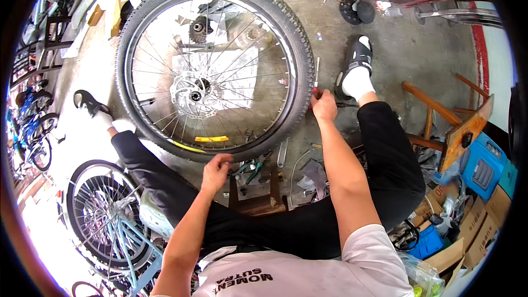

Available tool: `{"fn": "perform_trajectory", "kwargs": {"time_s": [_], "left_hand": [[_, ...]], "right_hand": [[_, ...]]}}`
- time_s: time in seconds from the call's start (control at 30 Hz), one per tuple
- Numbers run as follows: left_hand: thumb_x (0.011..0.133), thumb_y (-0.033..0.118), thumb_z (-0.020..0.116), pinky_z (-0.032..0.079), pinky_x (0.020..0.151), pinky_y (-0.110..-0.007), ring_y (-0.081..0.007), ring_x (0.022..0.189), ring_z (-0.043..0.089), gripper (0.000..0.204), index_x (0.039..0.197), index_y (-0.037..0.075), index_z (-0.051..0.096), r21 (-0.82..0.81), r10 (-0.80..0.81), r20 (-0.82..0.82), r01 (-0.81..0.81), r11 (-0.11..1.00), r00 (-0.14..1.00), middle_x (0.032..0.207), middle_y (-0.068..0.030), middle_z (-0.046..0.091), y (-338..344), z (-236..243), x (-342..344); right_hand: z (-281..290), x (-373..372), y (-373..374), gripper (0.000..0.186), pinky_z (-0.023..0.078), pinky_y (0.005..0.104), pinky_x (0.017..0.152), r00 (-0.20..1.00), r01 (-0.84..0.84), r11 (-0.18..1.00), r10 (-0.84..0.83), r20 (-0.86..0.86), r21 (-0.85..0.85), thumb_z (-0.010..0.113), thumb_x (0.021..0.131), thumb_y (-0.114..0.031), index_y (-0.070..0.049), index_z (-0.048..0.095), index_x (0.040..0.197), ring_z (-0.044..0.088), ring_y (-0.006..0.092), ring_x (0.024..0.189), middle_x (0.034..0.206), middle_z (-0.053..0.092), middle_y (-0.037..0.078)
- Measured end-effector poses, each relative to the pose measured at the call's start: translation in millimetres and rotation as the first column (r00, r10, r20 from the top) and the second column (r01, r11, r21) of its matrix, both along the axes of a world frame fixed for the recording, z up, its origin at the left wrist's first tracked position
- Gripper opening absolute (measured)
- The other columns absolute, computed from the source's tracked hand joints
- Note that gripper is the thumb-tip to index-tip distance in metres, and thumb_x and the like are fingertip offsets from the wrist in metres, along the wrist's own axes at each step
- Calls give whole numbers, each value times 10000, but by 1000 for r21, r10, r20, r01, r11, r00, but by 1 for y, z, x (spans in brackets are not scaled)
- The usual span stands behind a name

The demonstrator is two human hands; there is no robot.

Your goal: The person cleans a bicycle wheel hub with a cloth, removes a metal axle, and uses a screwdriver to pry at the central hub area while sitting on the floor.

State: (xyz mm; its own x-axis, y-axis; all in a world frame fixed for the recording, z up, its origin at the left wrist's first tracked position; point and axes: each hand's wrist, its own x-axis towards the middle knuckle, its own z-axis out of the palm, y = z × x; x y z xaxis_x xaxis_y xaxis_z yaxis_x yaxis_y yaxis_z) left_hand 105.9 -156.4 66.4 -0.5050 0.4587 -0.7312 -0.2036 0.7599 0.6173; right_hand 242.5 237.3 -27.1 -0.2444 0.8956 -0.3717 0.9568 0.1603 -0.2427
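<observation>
A large bicycle wheel (pixel 301 77) with a knobby black tire lies in front of me, its brake disc (pixel 184 99) facing up. At the tire's right edge my right hand (pixel 325 106) is closed on a screwdriver (pixel 317 71), its thin shaft pointing away from me. A bit of red handle shows by the fingers. My left hand (pixel 216 172) rests at the tire's near edge with its fingers curled against the rubber; the fingertips are partly hidden. Near it on the floor are green-handled pliers (pixel 254 171) and a wrench (pixel 282 152).
A sprocket cassette (pixel 199 29) and plastic sheeting (pixel 242 71) show through the spokes. A low wooden stool (pixel 258 207) stands between my legs. At right are a tipped wooden stool (pixel 459 126), blue cases (pixel 484 165) and cardboard boxes (pixel 478 242). A light-blue bicycle (pixel 118 231) stands left.
</observation>
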Motion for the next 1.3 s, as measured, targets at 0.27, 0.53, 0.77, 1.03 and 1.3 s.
{"fn": "perform_trajectory", "kwargs": {"time_s": [0.27, 0.53, 0.77, 1.03, 1.3], "left_hand": [[964, 56, 553, 540, 813, -296, -145, 879, 696, 240, 1172, 15, 666, -7, -44, -23, 43, 999, 999, 988, -68, 736, 19, 39, 15], [969, 116, 595, 552, 801, -309, -149, 861, 707, 254, 1194, 25, 671, 164, 99, -203, -65, 984, 974, 1009, -82, 758, 13, 99, 4], [966, 84, 576, 562, 804, -315, -181, 883, 727, 242, 1172, -3, 669, 348, 229, -340, -104, 932, 912, 1013, -117, 753, -19, 169, 6], [1003, 27, 550, 544, 775, -256, -116, 828, 673, 207, 1164, -29, 667, 495, 513, -380, -299, 816, 770, 981, -94, 735, -99, 226, 32], [1013, 40, 540, 519, 716, -238, -117, 774, 647, 199, 1157, -25, 661, 510, 910, -360, -773, 378, 207, 943, -81, 702, -189, 291, 138]], "right_hand": [[-35, 7, 28, 433, 514, 480, 871, 923, 282, 913, -342, -177, -295, 775, 750, -378, -6, 739, 968, 690, 375, 965, 994, 733, 227], [127, -78, 54, 318, 327, 240, 431, 376, 193, 606, -772, -512, -772, 700, 914, -371, -158, 595, 702, 447, 72, 473, 600, 557, -32], [277, -108, -80, 264, 387, 223, 484, 517, -438, 753, -236, -823, -491, 717, 940, -328, -79, 631, 922, 527, 60, 569, 751, 624, -1], [314, -72, -145, 290, 442, 291, 601, 527, -722, 666, 353, -773, -188, 760, 876, -273, -14, 650, 952, 546, 98, 644, 782, 640, 20], [308, -88, -143, 371, 517, 340, 653, 548, -764, 642, 591, -593, -67, 728, 851, -382, -26, 626, 869, 702, 207, 643, 668, 702, 76]]}}
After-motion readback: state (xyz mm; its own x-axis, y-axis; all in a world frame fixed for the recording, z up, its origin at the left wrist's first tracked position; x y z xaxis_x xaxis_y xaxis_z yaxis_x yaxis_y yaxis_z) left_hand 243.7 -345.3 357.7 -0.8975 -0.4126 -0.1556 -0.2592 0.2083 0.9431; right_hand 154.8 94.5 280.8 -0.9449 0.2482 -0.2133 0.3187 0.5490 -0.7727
